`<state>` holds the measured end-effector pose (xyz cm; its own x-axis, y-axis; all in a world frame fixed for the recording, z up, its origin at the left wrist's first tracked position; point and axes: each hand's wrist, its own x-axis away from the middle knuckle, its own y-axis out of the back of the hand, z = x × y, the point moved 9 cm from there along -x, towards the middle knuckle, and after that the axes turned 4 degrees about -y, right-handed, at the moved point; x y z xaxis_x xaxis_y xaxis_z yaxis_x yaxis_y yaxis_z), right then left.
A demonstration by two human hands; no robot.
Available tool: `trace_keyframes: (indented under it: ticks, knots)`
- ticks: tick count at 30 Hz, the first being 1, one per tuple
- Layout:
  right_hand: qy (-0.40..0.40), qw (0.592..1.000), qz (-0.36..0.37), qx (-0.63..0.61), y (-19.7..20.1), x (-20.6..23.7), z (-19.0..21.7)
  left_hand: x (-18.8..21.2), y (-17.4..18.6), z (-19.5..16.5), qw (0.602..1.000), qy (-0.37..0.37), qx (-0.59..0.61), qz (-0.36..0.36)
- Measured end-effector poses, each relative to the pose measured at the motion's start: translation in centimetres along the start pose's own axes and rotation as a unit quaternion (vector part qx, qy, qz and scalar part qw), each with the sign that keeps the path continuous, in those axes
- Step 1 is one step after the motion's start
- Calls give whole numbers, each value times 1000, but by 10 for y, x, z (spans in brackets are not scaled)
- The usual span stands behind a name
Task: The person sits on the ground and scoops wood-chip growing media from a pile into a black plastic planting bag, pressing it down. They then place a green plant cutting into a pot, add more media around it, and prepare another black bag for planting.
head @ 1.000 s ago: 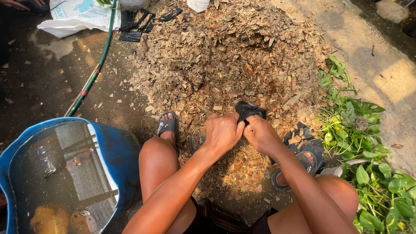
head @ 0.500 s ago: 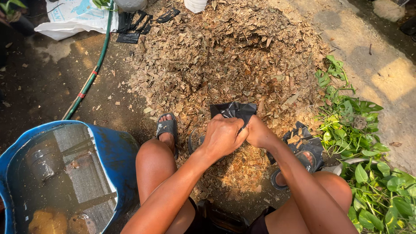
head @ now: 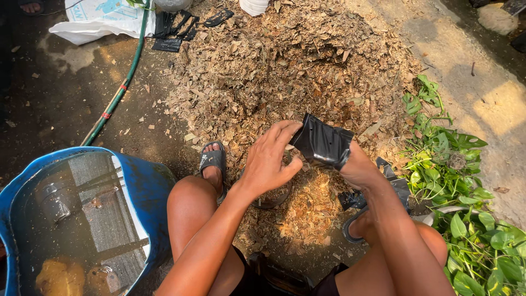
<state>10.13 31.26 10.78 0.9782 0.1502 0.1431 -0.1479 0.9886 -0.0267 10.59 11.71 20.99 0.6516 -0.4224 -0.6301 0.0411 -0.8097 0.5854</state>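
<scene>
— Nearest the camera? Bare knees, and at lower left a blue tub (head: 148,186) full of murky water, with something yellowish sunk near the bottom.

— And the hands? Close together just beyond the knees. Left hand (head: 268,161) half open, fingers curled, fingertips touching the edge of a small black plastic bag (head: 323,143). Right hand (head: 359,167) mostly hidden behind the bag; looks pushed into its mouth or gripping it from behind, hard to tell which.

— Where exactly is the bag? Held up off the ground, above the near edge of the pile of dry leaf litter (head: 296,71), between the two sandalled feet.

— How will it handle? Probably thin, limp, very light, a bit slick from the sheen; likely to collapse unless spread open. Best taken at the rim, pinched on opposite sides.

— Further out? Green leafy cuttings (head: 455,170) to the right, just beside the pile. A green hose (head: 123,82) running up the wet ground on the left. At the far edge, a white sack (head: 93,22) and more flat black bags (head: 175,27) beside it.
</scene>
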Motion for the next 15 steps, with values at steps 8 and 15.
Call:
trace_keyframes:
  ticks: [8,15]
  knots:
    - [-33,985,19,-171,3,12,-2,3,-7,2,1000,16,-20,18]
    - [-59,989,-3,-135,7,7,-4,2,7,-3,995,-28,-65,-67]
